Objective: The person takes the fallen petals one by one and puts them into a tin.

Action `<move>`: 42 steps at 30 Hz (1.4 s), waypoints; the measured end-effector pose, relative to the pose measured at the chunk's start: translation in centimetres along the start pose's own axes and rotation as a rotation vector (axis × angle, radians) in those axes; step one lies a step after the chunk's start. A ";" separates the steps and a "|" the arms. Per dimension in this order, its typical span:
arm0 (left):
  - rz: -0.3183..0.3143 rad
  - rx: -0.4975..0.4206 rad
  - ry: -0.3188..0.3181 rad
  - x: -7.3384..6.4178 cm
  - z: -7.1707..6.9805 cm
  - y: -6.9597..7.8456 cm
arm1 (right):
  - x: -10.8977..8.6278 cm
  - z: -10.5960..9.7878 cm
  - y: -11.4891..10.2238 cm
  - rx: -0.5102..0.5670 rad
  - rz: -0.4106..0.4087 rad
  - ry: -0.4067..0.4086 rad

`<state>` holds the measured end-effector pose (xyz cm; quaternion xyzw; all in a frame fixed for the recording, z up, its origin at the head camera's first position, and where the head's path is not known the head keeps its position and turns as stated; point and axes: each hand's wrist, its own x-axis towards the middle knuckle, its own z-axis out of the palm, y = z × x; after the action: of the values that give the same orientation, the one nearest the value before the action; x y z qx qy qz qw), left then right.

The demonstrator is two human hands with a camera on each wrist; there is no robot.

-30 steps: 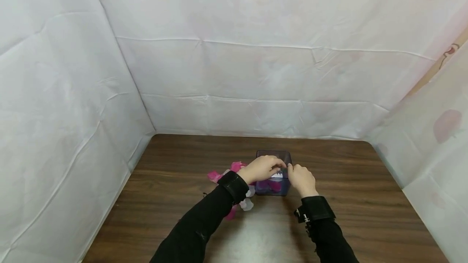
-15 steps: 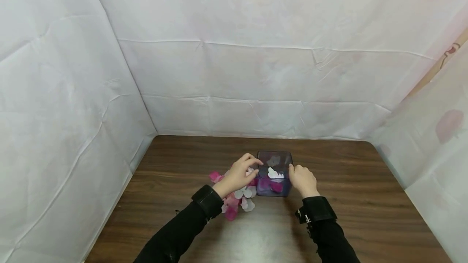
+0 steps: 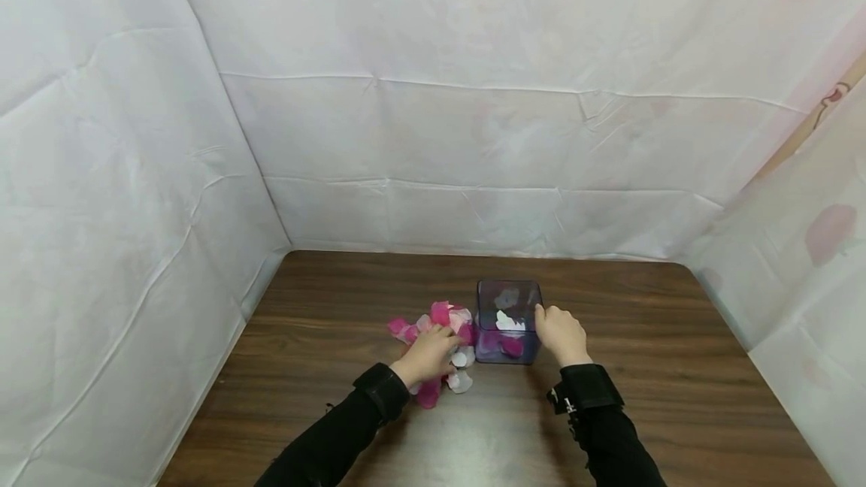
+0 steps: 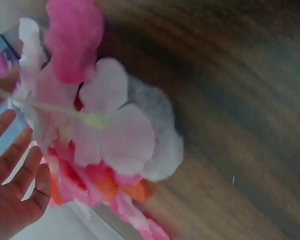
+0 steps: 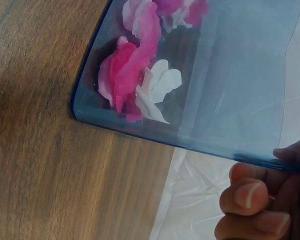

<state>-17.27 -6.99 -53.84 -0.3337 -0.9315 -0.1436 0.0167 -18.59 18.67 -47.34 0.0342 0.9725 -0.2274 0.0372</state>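
A see-through blue-purple plastic container [image 3: 509, 347] stands on the table, with several pink and white artificial flowers [image 5: 132, 75] inside. My right hand [image 3: 561, 333] grips its right rim; in the right wrist view the thumb lies over the edge and the curled fingers [image 5: 250, 192] stay outside. Left of the container is a loose pile of pink, white and orange artificial flowers [image 3: 440, 314]. Over this pile is my left hand [image 3: 431, 358]. The left wrist view shows its fingers [image 4: 20, 165] spread and loosely bent beside a pale pink flower [image 4: 125, 137], with nothing plainly held.
The brown wooden table [image 3: 629, 337] has rounded far corners. White cloth [image 3: 433, 134] hangs behind it and along both sides. The flower pile lies close against the container's left wall.
My left hand has drawn back from over the container, leftward and toward me, then down onto the flower pile. The right hand keeps its grip on the rim.
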 end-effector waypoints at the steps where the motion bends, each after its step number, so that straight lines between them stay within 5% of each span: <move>1: -0.006 0.001 -0.004 0.0 0.2 0.0 | 0.0 0.0 0.0 0.001 0.001 0.000; 7: -0.036 -0.036 0.003 0.0 -0.1 0.4 | -0.1 0.1 0.1 0.002 0.003 0.012; 11: -0.066 -0.147 0.023 0.0 -1.0 0.3 | -0.1 0.0 0.1 0.002 0.003 0.012; 16: -0.131 -0.317 0.064 0.2 -3.2 0.1 | -0.1 -0.2 -0.1 0.003 0.003 0.009; 27: -0.150 -0.434 0.229 3.2 -8.2 0.7 | -0.2 -0.5 -0.1 0.007 0.000 -0.006; 33: -0.114 -0.438 0.288 5.3 -8.7 1.9 | -0.2 -0.3 0.0 0.011 0.003 -0.011; 42: -0.099 -0.418 0.239 8.3 -7.5 4.6 | -0.2 -0.4 -0.1 0.005 -0.003 -0.008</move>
<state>-21.26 -0.56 -44.44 -0.2643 -0.8882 -0.3724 0.0503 -18.45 18.77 -46.95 0.0320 0.9718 -0.2302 0.0405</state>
